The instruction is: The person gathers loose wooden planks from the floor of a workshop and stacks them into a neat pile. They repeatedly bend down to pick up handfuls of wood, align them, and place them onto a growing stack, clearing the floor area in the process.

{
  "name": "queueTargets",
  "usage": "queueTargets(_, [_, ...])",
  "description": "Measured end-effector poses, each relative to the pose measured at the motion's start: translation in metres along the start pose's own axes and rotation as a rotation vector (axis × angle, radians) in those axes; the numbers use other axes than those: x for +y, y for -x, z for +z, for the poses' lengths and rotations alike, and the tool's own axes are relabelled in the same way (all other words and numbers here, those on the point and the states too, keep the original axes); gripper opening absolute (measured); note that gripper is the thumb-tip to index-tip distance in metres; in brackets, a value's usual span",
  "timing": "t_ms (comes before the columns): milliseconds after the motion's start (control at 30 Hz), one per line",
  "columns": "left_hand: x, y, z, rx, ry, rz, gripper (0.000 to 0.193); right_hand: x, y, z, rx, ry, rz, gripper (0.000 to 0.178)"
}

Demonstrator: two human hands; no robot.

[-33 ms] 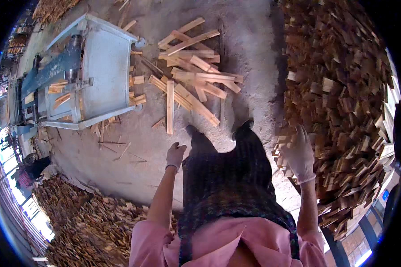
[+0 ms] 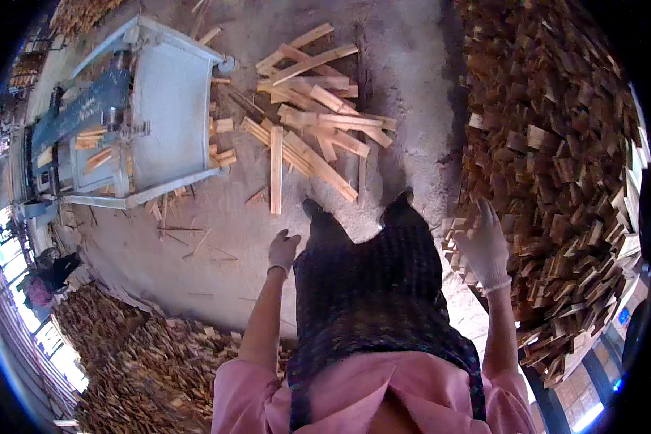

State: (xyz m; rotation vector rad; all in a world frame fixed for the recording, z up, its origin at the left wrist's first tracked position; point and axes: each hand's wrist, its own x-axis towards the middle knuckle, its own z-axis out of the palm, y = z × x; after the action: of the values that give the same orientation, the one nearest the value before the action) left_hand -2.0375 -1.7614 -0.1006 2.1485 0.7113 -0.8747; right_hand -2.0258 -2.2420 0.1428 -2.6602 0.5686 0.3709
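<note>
The right hand (image 2: 484,249), in a pale glove, reaches with spread, released fingers onto the edge of a tall heap of short brown wooden offcut blocks (image 2: 557,159) that fills the person's right side; the fingertips rest among a few lighter blocks at the heap's near edge, and no block is gripped. The left hand (image 2: 283,249), also gloved, hangs loosely curled and holding nothing above the dusty grey concrete floor (image 2: 217,239), well apart from any wood. Between the two hands lies the person's dark checked skirt below a pink top. Ahead on the floor lies a loose scatter of long pale wooden slats (image 2: 311,108), crossing one another, with one slat lying straight toward the person. To the left of the slats stands a grey metal woodworking machine with a blue top part (image 2: 123,108); several short pale wood pieces rest on its tabletop and along its right edge. Another heap of brown wood scraps (image 2: 145,362) lies at the lower left.
</note>
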Motion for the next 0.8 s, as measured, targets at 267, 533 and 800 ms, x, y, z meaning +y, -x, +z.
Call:
queueTargets(267, [-0.203,-0.066,0.006,0.07,-0.552,0.25,0.05,-0.016,-0.142,0.175,-0.506,0.009,-0.421,0.059])
queueTargets(533, [-0.104,-0.136,0.041,0.068,-0.221,-0.203,0.047,0.053,-0.339,0.379,-0.702,0.027,-0.358,0.094])
queueTargets(800, [-0.129,-0.296,0.161,-0.131,-0.262,-0.315,0.096,0.01,-0.476,0.467,-0.665,0.178,-0.398,0.087])
